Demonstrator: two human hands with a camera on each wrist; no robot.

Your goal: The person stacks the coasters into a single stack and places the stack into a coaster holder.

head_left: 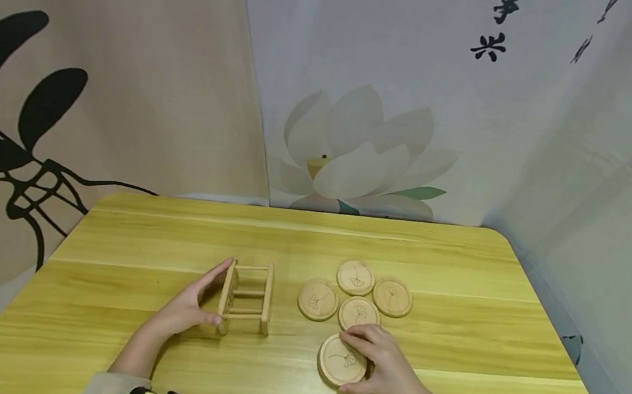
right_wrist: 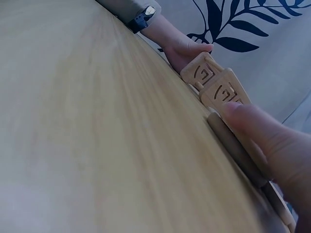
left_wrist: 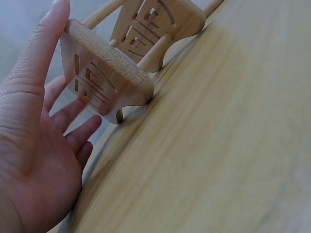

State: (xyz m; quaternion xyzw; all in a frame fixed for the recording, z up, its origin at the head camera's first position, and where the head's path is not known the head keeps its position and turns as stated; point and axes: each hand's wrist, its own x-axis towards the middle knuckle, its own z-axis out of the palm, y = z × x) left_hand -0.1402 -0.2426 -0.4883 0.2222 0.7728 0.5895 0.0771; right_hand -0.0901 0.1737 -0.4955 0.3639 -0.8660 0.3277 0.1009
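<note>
A small wooden coaster rack (head_left: 247, 293), with cut-out side panels joined by round rods, stands on the table left of centre. My left hand (head_left: 186, 309) spans its left panel, thumb at the near corner and a finger at the far one. In the left wrist view the thumb lies along the edge of the rack (left_wrist: 104, 58). To the right, my right hand (head_left: 384, 366) holds a round wooden coaster (head_left: 339, 360) by its rim, thumb on the near side and fingers on the far side. It looks thick; whether it is more than one coaster I cannot tell.
Beyond the right hand several engraved coasters lie flat: one at the left (head_left: 318, 300), one at the back (head_left: 355, 277), one at the right (head_left: 392, 297) and one partly behind the fingers (head_left: 359, 312). The wooden table (head_left: 129, 241) meets printed curtains (head_left: 189, 78) at its back.
</note>
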